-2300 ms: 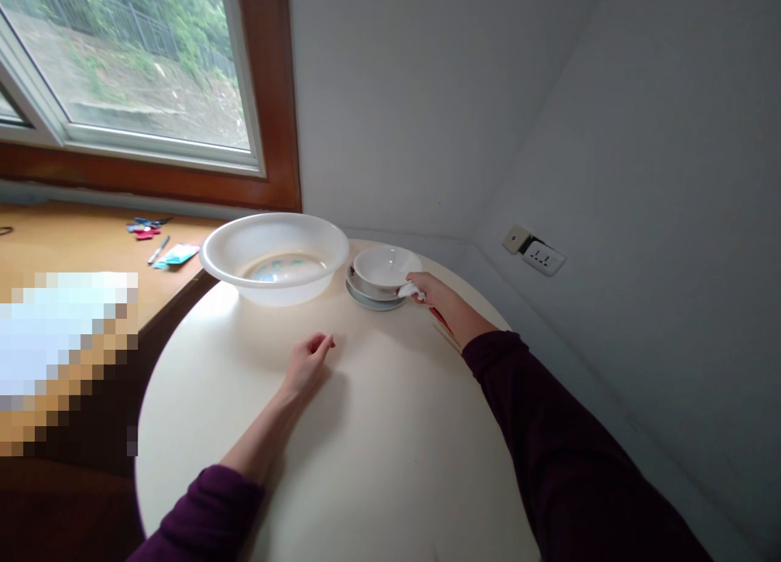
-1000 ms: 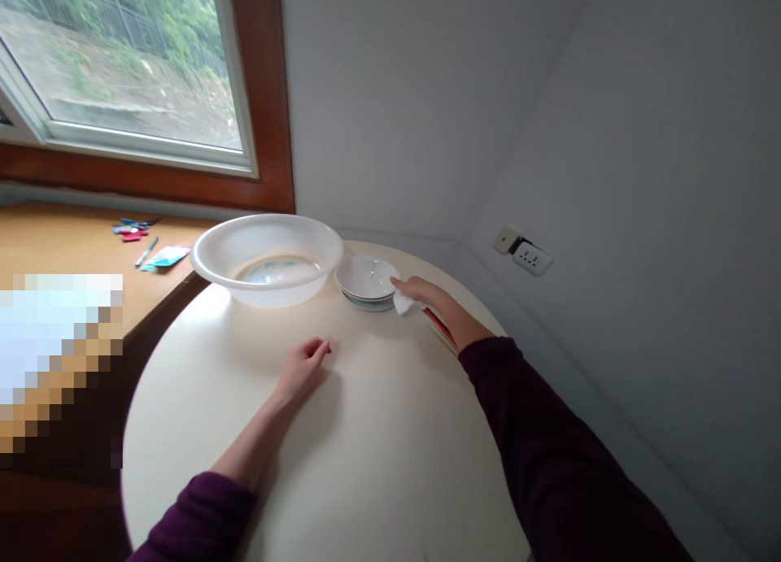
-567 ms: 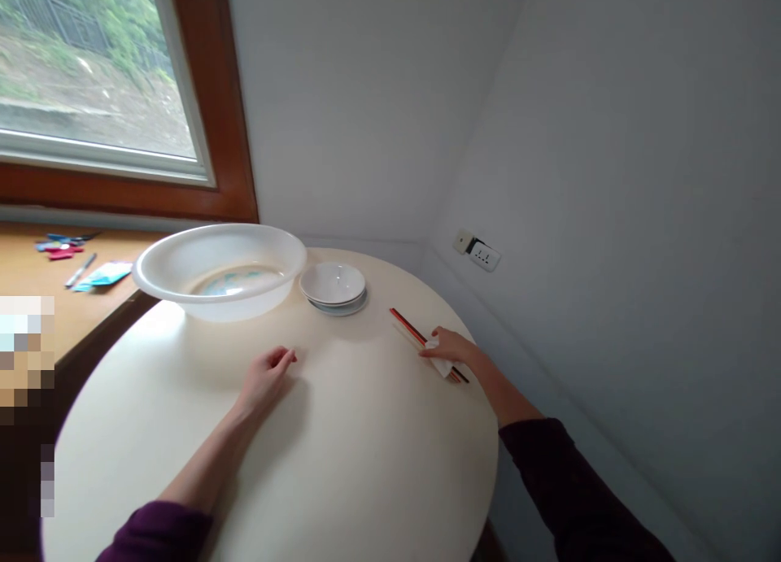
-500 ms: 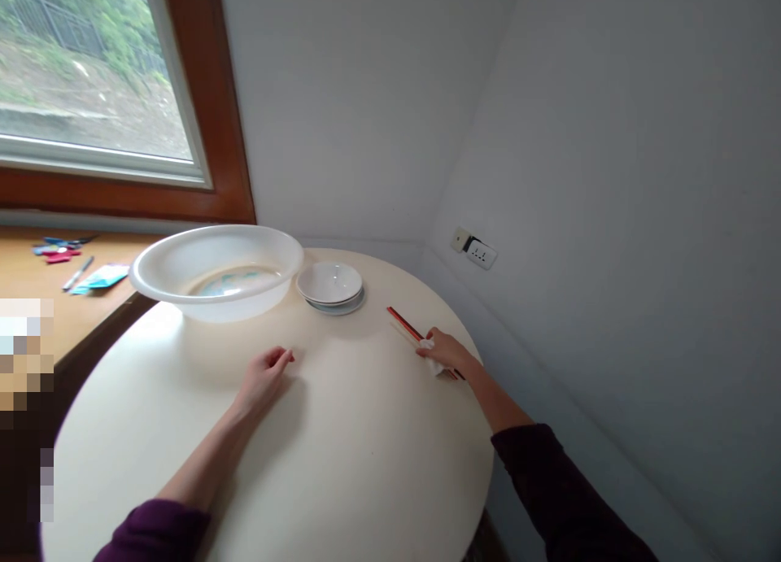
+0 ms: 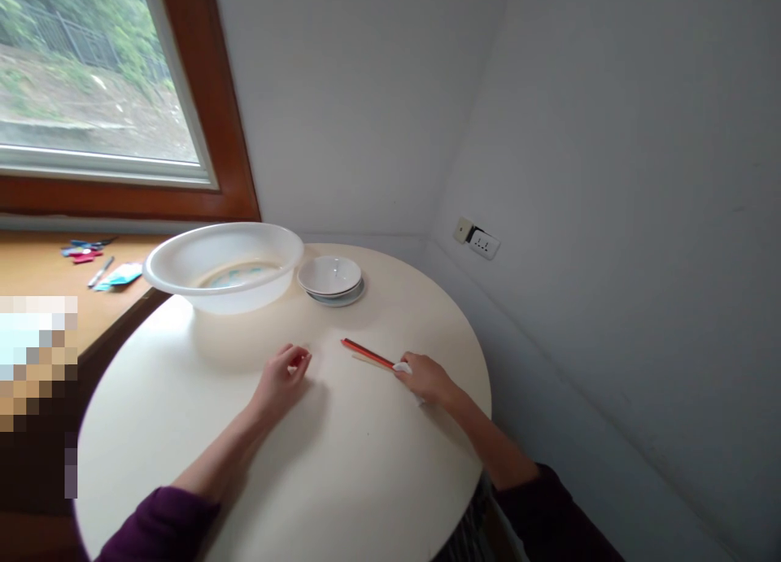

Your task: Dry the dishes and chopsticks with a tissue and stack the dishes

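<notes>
My right hand [image 5: 427, 376] is closed around a small bundle of chopsticks [image 5: 369, 354], with a crumpled white tissue [image 5: 403, 368] between its fingers and them. Red, dark and pale wooden sticks show, their far ends pointing left over the table; the near ends are hidden by the hand. To the left, my left hand [image 5: 285, 376] is loosely curled, thumb close to the fingertips, with nothing visible in it. Beyond both hands, a white bowl [image 5: 329, 275] rests on a plate [image 5: 342, 299].
A large translucent basin [image 5: 223, 257] stands at the back left of the round white table [image 5: 342, 481]. On the wooden desk [image 5: 37, 261] by the window lie a pen [image 5: 101, 272], a blue-and-white packet [image 5: 122, 276] and scissors. A wall socket [image 5: 485, 243] is at right.
My right hand has brought the chopsticks and tissue leftward, toward the table's middle. My left hand has shifted slightly right. The view has moved a little.
</notes>
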The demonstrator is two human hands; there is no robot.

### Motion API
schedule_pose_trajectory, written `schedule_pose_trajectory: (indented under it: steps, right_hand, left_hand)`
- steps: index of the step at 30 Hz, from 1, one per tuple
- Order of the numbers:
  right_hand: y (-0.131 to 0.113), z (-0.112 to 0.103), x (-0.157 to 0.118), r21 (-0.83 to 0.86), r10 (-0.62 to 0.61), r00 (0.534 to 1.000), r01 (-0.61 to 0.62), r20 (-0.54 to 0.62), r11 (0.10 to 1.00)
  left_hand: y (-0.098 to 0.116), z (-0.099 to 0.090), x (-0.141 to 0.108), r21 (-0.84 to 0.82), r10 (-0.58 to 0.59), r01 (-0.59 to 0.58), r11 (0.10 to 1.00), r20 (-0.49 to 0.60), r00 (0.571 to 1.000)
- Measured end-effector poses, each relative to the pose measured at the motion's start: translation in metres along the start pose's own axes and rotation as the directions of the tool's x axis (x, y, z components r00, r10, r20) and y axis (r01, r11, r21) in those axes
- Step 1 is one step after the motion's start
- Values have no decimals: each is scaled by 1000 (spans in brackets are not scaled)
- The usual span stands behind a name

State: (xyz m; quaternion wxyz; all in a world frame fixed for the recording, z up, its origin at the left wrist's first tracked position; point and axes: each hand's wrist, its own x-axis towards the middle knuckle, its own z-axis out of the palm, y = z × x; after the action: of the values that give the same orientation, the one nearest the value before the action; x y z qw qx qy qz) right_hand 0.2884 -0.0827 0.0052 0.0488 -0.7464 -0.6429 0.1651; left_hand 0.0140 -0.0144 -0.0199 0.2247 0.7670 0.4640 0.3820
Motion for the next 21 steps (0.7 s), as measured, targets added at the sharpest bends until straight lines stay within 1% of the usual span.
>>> schedule_pose_trajectory:
  steps: [1,3,4,5,6,8,10,12,14,16,18,21]
  right_hand:
    - [-10,3,-4,-2,-43,999,43,5,999]
    - [-32,11,-6,-23,-162,987,162,12,987]
    - [-44,15,-5,-41,-217,976,217,11,975]
    - [-55,19,-2,-62,-266,964,266,11,962]
    - [-67,22,3,-85,-310,951,309,1,947]
    - [-87,30,15,-119,-376,926,370,-34,921]
    - [-104,39,27,-130,-405,912,395,-68,909]
    - [-113,47,35,-122,-438,890,425,-123,897]
    - [-116,55,39,-98,-480,856,470,-192,877]
    - [-111,59,39,-65,-490,833,490,-257,869]
    - [-102,57,42,-30,-442,840,457,-316,889]
    - [-83,44,55,39,-288,874,329,-391,944]
  left_hand:
    - [5,2,-3,27,87,-88,996,30,996]
    - [11,6,-10,92,234,-246,965,118,965]
    - [11,9,-13,134,275,-298,945,165,947]
    - [10,11,-15,184,290,-328,927,207,934]
    - [7,14,-18,238,283,-339,910,242,928]
    - [-3,16,-21,342,226,-319,884,283,932]
    - [-14,13,-20,418,164,-268,868,268,949]
    - [-24,6,-17,444,139,-225,867,218,966]
    - [-30,-1,-13,435,138,-196,879,161,977]
    - [-33,-7,-10,415,143,-180,892,118,983]
    - [-33,-10,-8,397,151,-174,901,87,985]
    - [-32,-8,-9,372,166,-178,911,64,984]
